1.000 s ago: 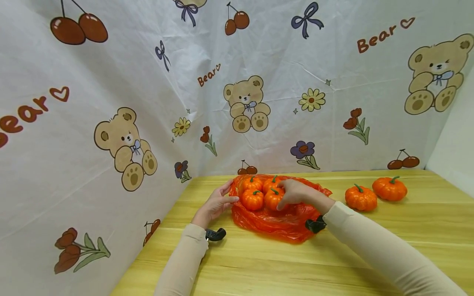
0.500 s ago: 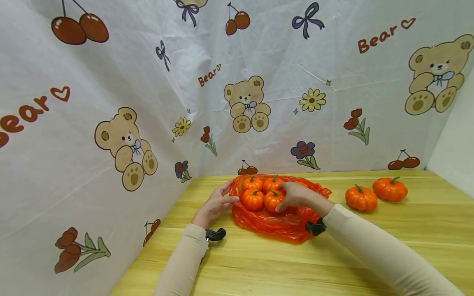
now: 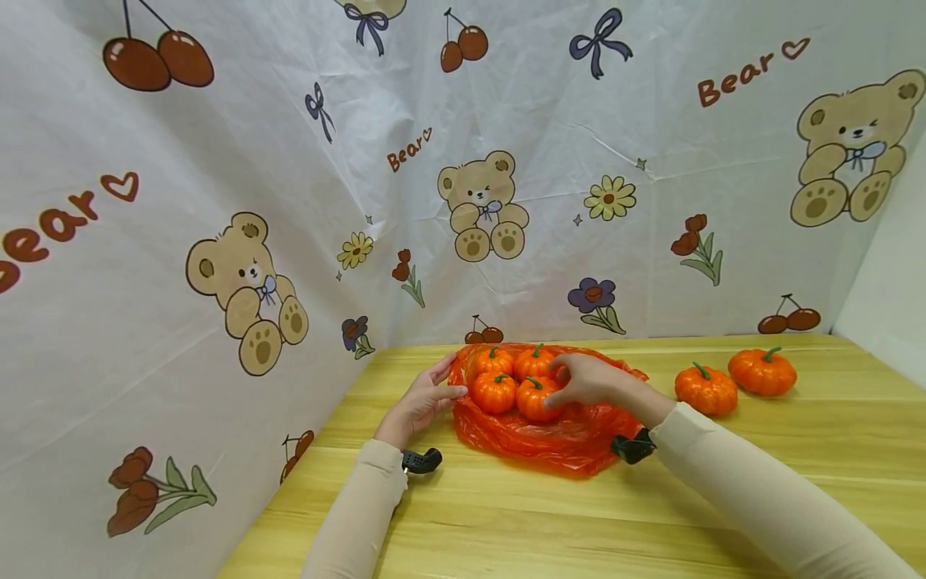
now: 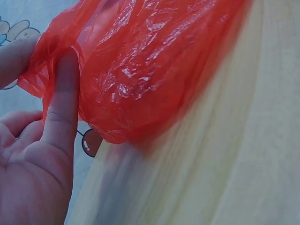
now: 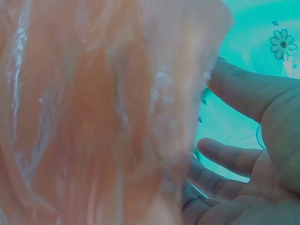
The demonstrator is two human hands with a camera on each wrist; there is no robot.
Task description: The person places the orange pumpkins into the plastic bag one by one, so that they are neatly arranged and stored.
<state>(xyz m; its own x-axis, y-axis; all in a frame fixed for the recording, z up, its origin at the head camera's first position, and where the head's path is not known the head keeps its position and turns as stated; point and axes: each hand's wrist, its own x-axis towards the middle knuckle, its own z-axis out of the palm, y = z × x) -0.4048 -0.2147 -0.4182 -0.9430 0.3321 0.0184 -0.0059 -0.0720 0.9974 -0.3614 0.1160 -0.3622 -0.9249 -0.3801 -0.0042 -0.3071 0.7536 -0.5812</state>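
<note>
A red plastic bag [image 3: 535, 452] lies spread with its mouth open, and several small orange pumpkins with green stems sit in it. At its left edge my left hand [image 3: 418, 408] pinches the thin plastic; in the left wrist view the bag [image 4: 140, 75] is gathered between thumb and fingers. My right hand [image 3: 592, 381] is over the bag's right side, its thumb tip right beside the front right pumpkin [image 3: 534, 404]. In the right wrist view its fingers [image 5: 229, 157] are spread apart from the thumb, with no pumpkin between them; the bag [image 5: 93, 117] fills the left side.
Two more orange pumpkins stand on the wooden table [image 3: 492, 523] at the right, a nearer one [image 3: 706, 391] and a farther one [image 3: 763, 371]. A white cloth printed with bears [image 3: 482, 205] hangs behind and to the left.
My right hand has loosened from the front right pumpkin and drawn back slightly to the right, leaving the pumpkin in the bag. The left hand stays at the bag's edge.
</note>
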